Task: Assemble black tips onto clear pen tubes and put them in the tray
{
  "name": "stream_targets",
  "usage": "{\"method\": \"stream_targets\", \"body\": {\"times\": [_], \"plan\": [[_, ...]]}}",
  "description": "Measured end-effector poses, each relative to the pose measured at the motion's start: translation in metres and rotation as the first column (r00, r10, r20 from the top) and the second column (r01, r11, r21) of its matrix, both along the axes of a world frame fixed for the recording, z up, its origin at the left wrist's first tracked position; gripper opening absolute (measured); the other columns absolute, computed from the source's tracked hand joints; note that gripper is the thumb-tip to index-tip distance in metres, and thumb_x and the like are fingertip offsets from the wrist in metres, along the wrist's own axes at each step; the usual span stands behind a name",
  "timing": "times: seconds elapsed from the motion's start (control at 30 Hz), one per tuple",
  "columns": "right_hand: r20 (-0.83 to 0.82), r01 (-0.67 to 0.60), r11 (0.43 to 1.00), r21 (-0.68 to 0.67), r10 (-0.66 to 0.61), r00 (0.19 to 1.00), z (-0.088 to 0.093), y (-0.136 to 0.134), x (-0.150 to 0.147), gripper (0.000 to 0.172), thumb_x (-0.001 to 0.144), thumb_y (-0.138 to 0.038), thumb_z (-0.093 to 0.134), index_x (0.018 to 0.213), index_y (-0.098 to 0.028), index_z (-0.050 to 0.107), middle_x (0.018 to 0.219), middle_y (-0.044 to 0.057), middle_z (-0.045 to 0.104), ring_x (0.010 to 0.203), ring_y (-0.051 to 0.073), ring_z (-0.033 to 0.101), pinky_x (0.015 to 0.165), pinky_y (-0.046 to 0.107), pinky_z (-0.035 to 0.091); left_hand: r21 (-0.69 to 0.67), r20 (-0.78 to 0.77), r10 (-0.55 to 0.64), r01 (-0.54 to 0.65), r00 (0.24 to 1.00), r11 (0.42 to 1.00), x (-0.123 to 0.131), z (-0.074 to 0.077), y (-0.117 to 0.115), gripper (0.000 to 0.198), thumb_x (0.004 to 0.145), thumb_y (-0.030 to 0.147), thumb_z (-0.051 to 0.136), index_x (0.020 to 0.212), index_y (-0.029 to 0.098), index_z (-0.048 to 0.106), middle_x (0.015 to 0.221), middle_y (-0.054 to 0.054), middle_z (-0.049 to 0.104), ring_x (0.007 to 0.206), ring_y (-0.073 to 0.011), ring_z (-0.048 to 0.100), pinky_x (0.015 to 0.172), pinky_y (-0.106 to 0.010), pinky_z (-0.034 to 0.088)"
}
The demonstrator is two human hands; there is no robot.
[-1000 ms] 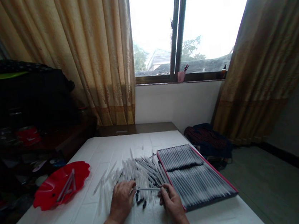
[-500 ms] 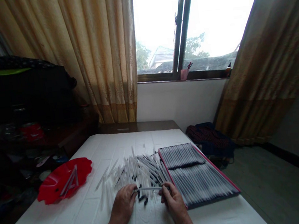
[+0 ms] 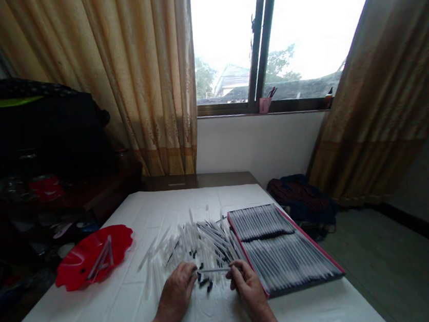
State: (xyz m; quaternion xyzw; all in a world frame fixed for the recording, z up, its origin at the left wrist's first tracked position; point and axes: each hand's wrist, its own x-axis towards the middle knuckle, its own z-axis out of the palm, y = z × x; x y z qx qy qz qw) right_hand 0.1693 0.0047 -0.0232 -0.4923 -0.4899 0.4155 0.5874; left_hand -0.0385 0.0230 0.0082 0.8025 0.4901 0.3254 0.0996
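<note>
My left hand (image 3: 176,294) and my right hand (image 3: 249,289) pinch the two ends of one thin clear pen tube (image 3: 213,270), held level just above the white table (image 3: 101,318). Behind the hands lies a loose heap of several clear pen tubes (image 3: 196,240), with small black caps (image 3: 205,284) scattered under the held tube. To the right of my right hand sits a flat red-edged tray (image 3: 282,249) packed with rows of pens.
A red wavy-rimmed dish (image 3: 93,256) holding a few pens sits at the table's left edge. Dark cluttered furniture stands to the left. A bundle of dark cloth (image 3: 300,200) lies on the floor beyond the tray, under the curtained window.
The hands have stayed on the tube and barely shifted. The view has drifted slightly, so the table contents sit a little higher and to the right.
</note>
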Motion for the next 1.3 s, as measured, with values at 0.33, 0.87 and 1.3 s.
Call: {"method": "stream_targets", "body": {"times": [0.33, 0.87, 1.3], "plan": [[-0.022, -0.095, 0.993, -0.070, 0.094, 0.995, 0.004, 0.000, 0.001, 0.043, 0.075, -0.054, 0.057, 0.087, -0.014, 0.062, 0.062, 0.002, 0.062, 0.045, 0.009, 0.049, 0.044, 0.020, 0.038, -0.185, 0.282, -0.033, 0.088, 0.959, 0.979, 0.000, -0.001, 0.002, 0.018, 0.079, 0.036, 0.055, 0.087, 0.025, 0.067, 0.085, -0.003, 0.069, 0.080, -0.0179, 0.064, 0.074, -0.028, 0.051], [0.757, -0.215, 0.973, -0.087, 0.204, 0.621, 0.012, -0.009, -0.007, 0.028, 0.085, -0.032, 0.040, 0.077, -0.021, 0.065, 0.069, 0.002, 0.067, 0.066, 0.015, 0.061, 0.058, 0.020, 0.034, -0.559, 0.654, 0.391, 0.065, 0.647, 0.827, 0.011, -0.018, 0.003, 0.053, 0.065, 0.073, 0.043, 0.069, 0.021, 0.049, 0.042, 0.012, 0.034, 0.033, -0.0060, 0.032, 0.034, -0.018, 0.023], [0.840, -0.246, 0.969, 0.029, 0.111, 0.531, 0.003, -0.010, -0.008, 0.027, 0.088, -0.030, 0.040, 0.074, -0.024, 0.062, 0.064, 0.000, 0.067, 0.059, 0.014, 0.061, 0.051, 0.022, 0.025, -0.577, 0.625, 0.424, 0.022, 0.656, 0.816, 0.017, -0.025, 0.006, 0.046, 0.066, 0.068, 0.044, 0.068, 0.022, 0.047, 0.041, 0.011, 0.036, 0.034, -0.0077, 0.035, 0.034, -0.018, 0.025]]}}
